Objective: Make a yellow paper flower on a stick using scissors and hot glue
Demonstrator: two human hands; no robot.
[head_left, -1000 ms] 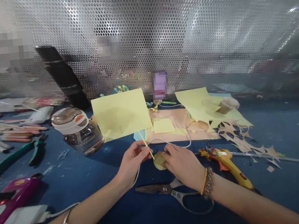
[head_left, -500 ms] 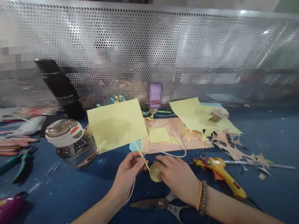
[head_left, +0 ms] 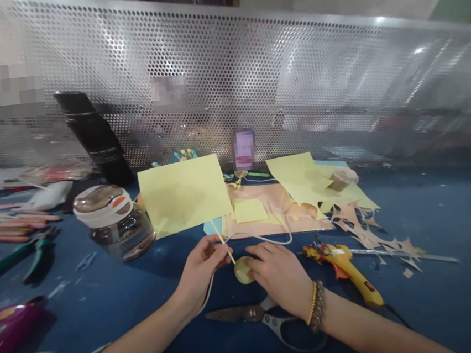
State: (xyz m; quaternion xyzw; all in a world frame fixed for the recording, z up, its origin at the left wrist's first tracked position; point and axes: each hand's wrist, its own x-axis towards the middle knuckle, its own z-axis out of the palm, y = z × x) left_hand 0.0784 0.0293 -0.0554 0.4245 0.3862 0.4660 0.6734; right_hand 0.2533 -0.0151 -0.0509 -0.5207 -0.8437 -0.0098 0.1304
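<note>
My left hand [head_left: 207,265] is closed, pinching a thin pale yellow strip [head_left: 220,233] between thumb and fingers. The strip slants down to the right, and its lower end reaches the edge of a round yellow paper disc [head_left: 243,270]. My right hand [head_left: 275,270] has its fingertips on the right side of that disc; its thumb is partly hidden. Below both hands lies a pair of scissors [head_left: 248,312], one handle loop under my right wrist. A white cord [head_left: 266,240] loops behind my hands and passes by my left palm.
Yellow paper sheets [head_left: 183,198] and peach paper lie behind. At right are a yellow glue gun [head_left: 353,279] and cut paper scraps [head_left: 361,228]. A glass jar [head_left: 120,232], green-handled pliers [head_left: 39,259] and pencils [head_left: 11,228] stand or lie at left. A perforated metal screen [head_left: 208,62] borders the table.
The strip's lower end sits against the disc's edge, with slightly more of the disc showing beside my right fingers. Both hands have barely moved; the view has shifted a little.
</note>
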